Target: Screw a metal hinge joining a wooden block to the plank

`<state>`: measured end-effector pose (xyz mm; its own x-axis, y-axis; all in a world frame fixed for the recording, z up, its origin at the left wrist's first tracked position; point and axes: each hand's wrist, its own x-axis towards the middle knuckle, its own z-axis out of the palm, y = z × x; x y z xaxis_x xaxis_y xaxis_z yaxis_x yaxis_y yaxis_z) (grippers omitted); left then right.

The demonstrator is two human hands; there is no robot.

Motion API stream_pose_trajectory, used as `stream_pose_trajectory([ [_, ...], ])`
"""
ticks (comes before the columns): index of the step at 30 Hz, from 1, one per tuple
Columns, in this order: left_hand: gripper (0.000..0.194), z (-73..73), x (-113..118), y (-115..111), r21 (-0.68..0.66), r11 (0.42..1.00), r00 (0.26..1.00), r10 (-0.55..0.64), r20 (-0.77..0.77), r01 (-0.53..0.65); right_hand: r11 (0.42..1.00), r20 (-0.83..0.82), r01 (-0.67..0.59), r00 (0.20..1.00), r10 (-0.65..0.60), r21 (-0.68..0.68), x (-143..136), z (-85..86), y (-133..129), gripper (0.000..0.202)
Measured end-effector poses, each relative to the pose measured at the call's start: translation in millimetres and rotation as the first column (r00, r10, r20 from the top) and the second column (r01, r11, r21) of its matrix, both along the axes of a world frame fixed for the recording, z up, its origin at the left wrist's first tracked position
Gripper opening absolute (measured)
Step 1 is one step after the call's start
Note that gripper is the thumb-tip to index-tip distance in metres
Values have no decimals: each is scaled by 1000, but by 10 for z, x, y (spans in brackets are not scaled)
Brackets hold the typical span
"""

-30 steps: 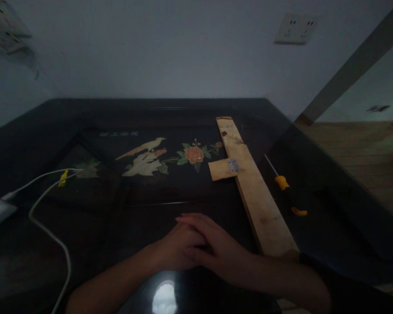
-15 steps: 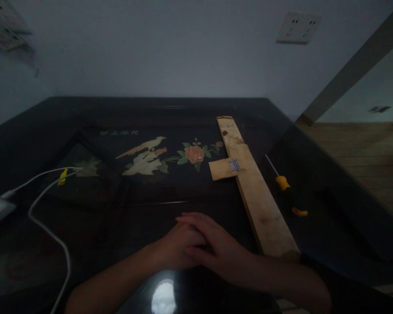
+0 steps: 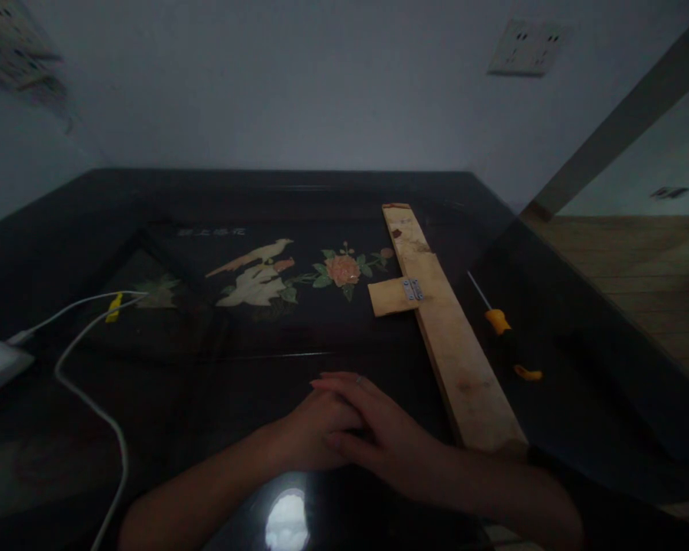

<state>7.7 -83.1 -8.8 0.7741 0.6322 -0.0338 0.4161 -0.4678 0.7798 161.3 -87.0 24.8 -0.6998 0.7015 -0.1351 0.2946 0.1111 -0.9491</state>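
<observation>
My two hands rest together at the near middle of the dark table. My right hand [image 3: 382, 436], with a ring on one finger, lies over my left hand [image 3: 318, 432] and is closed around it. Most of the left hand's fingers are hidden underneath. Just right of the hands lies a long wooden board [image 3: 459, 344], its near end partly covered by my right forearm. A metal hinge [image 3: 412, 289] joins a small wooden piece [image 3: 387, 297] to the board's left side. Beyond the board is a screwdriver [image 3: 498, 321] with a yellow and black handle.
The glossy table [image 3: 253, 390] carries an inlaid bird [image 3: 258, 256] and flower [image 3: 343, 269]. On the left, a white cable [image 3: 112, 421] with a yellow tag [image 3: 114, 308] runs beside a white device [image 3: 0, 367]. Wall sockets [image 3: 525, 47] are behind.
The view has shifted very slightly, so everything on the table appears a little further right. My hands stay clasped in the same pose.
</observation>
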Motion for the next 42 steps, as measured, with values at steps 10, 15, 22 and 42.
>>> stream_pose_trajectory([
  [10,14,-18,-18,-3,-20,1000,998,20,53,-19,1000,-11,5,1000,-5,18,-5,-32,6,54],
  [15,15,-14,-11,1,10,1000,998,7,59,-7,1000,1,1,1000,-1,15,-13,-18,15,54],
  [22,16,-52,-14,-1,-12,1000,998,9,64,-8,1000,-7,5,1000,-5,16,-5,-24,1,54],
  [42,17,-7,-14,0,-29,1000,998,4,57,-2,1000,1,-5,1000,5,12,-1,-7,1,52],
])
